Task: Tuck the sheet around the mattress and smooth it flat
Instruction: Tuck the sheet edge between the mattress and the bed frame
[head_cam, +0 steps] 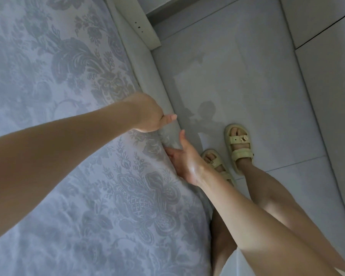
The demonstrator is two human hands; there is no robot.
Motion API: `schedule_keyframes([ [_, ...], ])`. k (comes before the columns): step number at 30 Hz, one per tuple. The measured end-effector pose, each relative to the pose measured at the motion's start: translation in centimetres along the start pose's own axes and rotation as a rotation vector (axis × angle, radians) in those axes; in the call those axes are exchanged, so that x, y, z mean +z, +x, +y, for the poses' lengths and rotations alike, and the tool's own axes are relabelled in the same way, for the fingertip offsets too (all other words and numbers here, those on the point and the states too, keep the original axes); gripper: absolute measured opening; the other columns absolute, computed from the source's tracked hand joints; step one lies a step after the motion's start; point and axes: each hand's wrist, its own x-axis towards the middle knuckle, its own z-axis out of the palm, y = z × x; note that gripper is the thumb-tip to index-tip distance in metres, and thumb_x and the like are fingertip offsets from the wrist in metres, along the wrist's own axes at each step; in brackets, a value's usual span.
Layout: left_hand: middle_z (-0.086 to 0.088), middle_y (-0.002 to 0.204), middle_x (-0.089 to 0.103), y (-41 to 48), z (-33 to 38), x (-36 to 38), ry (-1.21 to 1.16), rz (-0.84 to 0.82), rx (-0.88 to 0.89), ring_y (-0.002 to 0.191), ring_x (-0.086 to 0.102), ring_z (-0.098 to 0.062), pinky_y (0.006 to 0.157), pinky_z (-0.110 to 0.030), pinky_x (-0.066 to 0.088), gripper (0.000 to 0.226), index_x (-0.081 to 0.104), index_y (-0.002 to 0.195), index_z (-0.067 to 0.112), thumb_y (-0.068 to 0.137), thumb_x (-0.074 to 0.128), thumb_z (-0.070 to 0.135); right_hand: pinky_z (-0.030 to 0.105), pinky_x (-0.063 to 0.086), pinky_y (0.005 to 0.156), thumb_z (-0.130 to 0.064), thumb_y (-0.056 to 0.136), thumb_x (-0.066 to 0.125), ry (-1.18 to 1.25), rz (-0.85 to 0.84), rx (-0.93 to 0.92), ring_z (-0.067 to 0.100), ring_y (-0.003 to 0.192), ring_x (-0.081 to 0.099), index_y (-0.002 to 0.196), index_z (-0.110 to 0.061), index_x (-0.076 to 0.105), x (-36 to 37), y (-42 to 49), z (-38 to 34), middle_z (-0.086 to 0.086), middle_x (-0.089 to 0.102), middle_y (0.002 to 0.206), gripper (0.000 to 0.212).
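A view looking straight down at the edge of a mattress (195,198) where a person stands. A sheet (78,62), pale blue-grey with a woven pattern of large flowers and leaves, covers the mattress top and lies mostly flat, with fine ripples.

The left hand (147,114) reaches across the mattress top to its outer edge, back of the hand up. Its fingers bend down over the edge and out of sight, and the thumb (170,117) sticks out straight past the edge. It cannot be told whether the hidden fingers pinch the cloth.

The right hand (184,162) is against the side of the mattress, just nearer the person than the left hand. Its fingers (170,154) are straight and close together, pushed into the bunched fold of sheet at the mattress edge. Its thumb (182,137) stands apart, pointing away from the person.

A plain grey band (157,82) runs along the mattress side past the hands. Whether it is mattress or bed frame cannot be told. At the far end of the mattress stands a white board (145,22) with small holes.

Beside the mattress lies a pale tiled floor (267,66). The person's bare legs stand on it, and both feet wear cream strapped sandals (238,144), near the mattress edge.
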Motion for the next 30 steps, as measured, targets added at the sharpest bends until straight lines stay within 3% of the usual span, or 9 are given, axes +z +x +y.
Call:
schedule_keyframes([
  [4,-0.008,0.11,0.064,0.6,0.2,0.0,-0.022,0.021,-0.043,0.107,0.056,-0.03,0.092,-0.036,0.043,0.069,0.046,0.134,0.021,0.095,-0.002,0.052,0.04,0.036,0.108,-0.068,0.092,0.014,-0.012,0.009,-0.184,0.019,0.125,0.051,0.139,-0.033,0.043,1.6,2.4,0.5,0.003,0.053,0.137,0.065],
  [7,-0.005,0.081,0.062,0.4,0.4,0.4,-0.197,0.134,-0.091,0.087,0.057,-0.025,0.078,-0.034,0.044,0.082,0.059,0.115,0.016,0.087,-0.005,0.06,0.044,0.035,0.11,-0.069,0.09,0.019,-0.01,0.041,-0.155,0.02,0.121,0.054,0.13,-0.039,0.05,1.5,2.9,0.6,0.003,0.057,0.133,0.059],
  [10,-0.008,0.092,0.069,0.1,1.3,0.8,-0.316,0.18,-0.054,0.091,0.062,-0.026,0.086,-0.04,0.048,0.097,0.066,0.098,0.012,0.075,-0.011,0.066,0.041,0.033,0.11,-0.075,0.086,0.017,-0.05,0.074,-0.119,0.02,0.127,0.049,0.138,-0.032,0.046,-0.6,1.4,2.0,0.003,0.053,0.138,0.074],
  [16,-0.005,0.072,0.06,-1.5,5.1,2.4,-0.037,0.027,0.012,0.078,0.056,-0.023,0.082,-0.035,0.045,0.086,0.067,0.076,0.014,0.087,-0.009,0.056,0.04,0.042,0.104,-0.078,0.083,0.016,-0.065,0.061,0.054,0.023,0.119,0.057,0.124,-0.022,0.059,-3.1,-0.9,6.4,0.006,0.064,0.123,0.082],
  [19,-0.007,0.093,0.067,-0.6,6.0,2.2,0.146,-0.057,-0.019,0.095,0.058,-0.026,0.097,-0.036,0.033,0.073,0.067,0.099,0.017,0.098,0.0,0.048,0.041,0.048,0.1,-0.073,0.087,0.024,-0.113,0.214,-0.004,0.024,0.113,0.062,0.122,-0.023,0.062,-1.6,0.1,6.0,0.01,0.065,0.122,0.071],
  [22,-0.005,0.129,0.058,0.3,7.4,2.2,0.216,-0.156,-0.048,0.123,0.049,-0.027,0.11,-0.04,0.02,0.051,0.036,0.142,0.029,0.103,0.005,0.038,0.043,0.043,0.104,-0.075,0.087,0.014,-0.018,0.216,-0.018,0.026,0.114,0.06,0.128,-0.013,0.058,-2.8,-2.3,6.0,0.011,0.065,0.12,0.086],
  [25,-0.007,0.131,0.057,1.1,7.3,2.3,0.113,-0.196,-0.095,0.126,0.046,-0.029,0.112,-0.042,0.016,0.05,0.02,0.148,0.031,0.102,0.002,0.037,0.035,0.049,0.096,-0.056,0.097,0.02,0.002,0.505,-0.3,0.025,0.102,0.065,0.116,-0.002,0.063,-4.6,-4.8,5.6,0.009,0.071,0.101,0.071],
  [28,-0.006,0.09,0.065,0.6,6.8,2.3,0.095,-0.111,-0.124,0.107,0.057,-0.026,0.102,-0.036,0.031,0.071,0.062,0.095,0.013,0.099,-0.002,0.045,0.027,0.04,0.104,-0.044,0.102,0.022,-0.007,0.504,-0.472,0.015,0.118,0.055,0.124,-0.018,0.054,-4.6,-4.5,4.5,0.002,0.064,0.12,0.048],
  [30,-0.007,0.077,0.061,-0.1,6.7,2.7,0.057,0.015,-0.146,0.094,0.058,-0.027,0.088,-0.034,0.038,0.074,0.056,0.07,0.011,0.096,-0.001,0.05,0.02,0.044,0.091,-0.048,0.101,0.021,-0.027,0.389,-0.421,0.011,0.115,0.053,0.136,-0.022,0.045,-3.5,-3.7,3.9,0.001,0.055,0.135,0.05],
])
